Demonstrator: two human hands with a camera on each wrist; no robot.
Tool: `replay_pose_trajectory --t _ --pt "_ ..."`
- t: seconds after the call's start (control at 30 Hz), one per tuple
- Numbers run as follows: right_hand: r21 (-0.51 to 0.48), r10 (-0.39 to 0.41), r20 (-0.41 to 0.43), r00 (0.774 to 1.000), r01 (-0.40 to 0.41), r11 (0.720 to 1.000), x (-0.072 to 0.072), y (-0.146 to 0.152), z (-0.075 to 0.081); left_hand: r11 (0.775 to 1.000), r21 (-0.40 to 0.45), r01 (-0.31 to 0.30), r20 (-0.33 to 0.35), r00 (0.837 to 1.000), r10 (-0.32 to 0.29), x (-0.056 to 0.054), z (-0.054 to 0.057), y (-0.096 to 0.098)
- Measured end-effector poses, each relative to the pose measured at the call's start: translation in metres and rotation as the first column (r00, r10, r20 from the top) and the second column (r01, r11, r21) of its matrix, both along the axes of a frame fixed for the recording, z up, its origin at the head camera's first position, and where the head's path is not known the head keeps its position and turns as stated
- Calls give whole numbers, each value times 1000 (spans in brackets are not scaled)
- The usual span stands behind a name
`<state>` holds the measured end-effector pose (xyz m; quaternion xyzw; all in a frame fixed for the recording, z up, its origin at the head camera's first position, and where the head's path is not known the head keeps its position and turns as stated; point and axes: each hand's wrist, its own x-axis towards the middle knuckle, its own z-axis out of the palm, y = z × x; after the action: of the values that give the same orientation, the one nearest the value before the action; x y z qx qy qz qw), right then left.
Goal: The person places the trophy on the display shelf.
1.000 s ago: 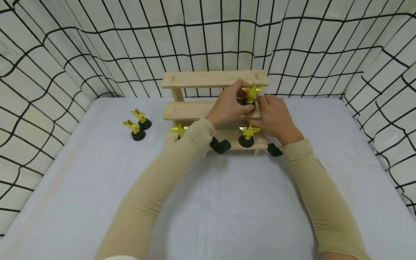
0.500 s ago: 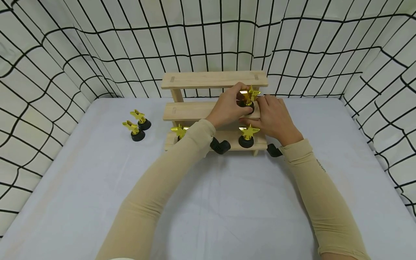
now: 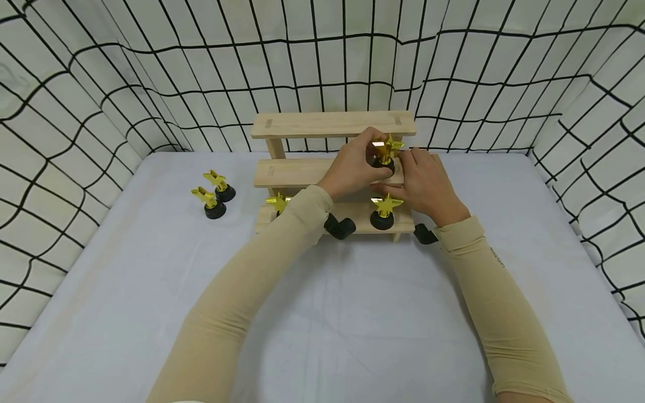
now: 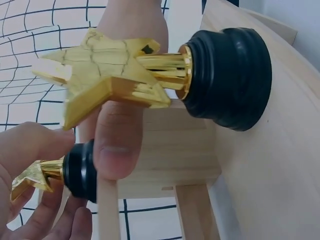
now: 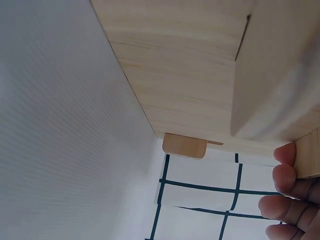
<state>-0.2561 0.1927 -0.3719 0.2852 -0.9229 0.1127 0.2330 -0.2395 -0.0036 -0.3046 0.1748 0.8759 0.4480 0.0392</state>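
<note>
In the head view my left hand (image 3: 355, 162) pinches a gold star trophy (image 3: 392, 146) by its black base, at the right end of the middle step of a wooden three-step stand (image 3: 292, 172). The left wrist view shows this trophy's base (image 4: 80, 172) between thumb and fingers, close to the step's edge; contact is unclear. My right hand (image 3: 430, 182) grips that step's right end, and its fingertips (image 5: 285, 177) touch the wood in the right wrist view. Below, another star trophy (image 3: 384, 211) stands upright on the lowest step's right end.
A third trophy (image 3: 279, 202) on the lowest step's left is partly hidden by my left sleeve. Two more trophies (image 3: 215, 210) (image 3: 225, 192) stand on the white-covered table (image 3: 322, 313), left of the stand. Black netting (image 3: 322, 61) surrounds the back and sides.
The trophy in my left hand has come down slightly and its star has turned a little, mostly in the first half second. My right hand stays on the step's end.
</note>
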Motion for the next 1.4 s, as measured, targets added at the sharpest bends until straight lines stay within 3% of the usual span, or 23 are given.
replay_pose_trajectory --t 0.3,0.47,0.67,1.03,1.4 --pt "10 -23 81 996 22 1000 2 -1 1 1000 13 5 5 1000 -5 7 7 -15" --pt "-14 -4 65 998 5 1000 2 -3 0 1000 2 -15 -17 1000 15 12 17 -25" --pt "-47 21 36 999 -19 999 2 -4 -1 999 -20 -28 -70 997 26 17 28 -39" --pt "-29 -30 126 992 34 999 4 -3 -1 997 -55 -59 -164 985 49 28 48 -76" --pt "-35 -17 92 996 20 999 6 -4 3 990 -76 -117 -229 969 97 39 57 -113"
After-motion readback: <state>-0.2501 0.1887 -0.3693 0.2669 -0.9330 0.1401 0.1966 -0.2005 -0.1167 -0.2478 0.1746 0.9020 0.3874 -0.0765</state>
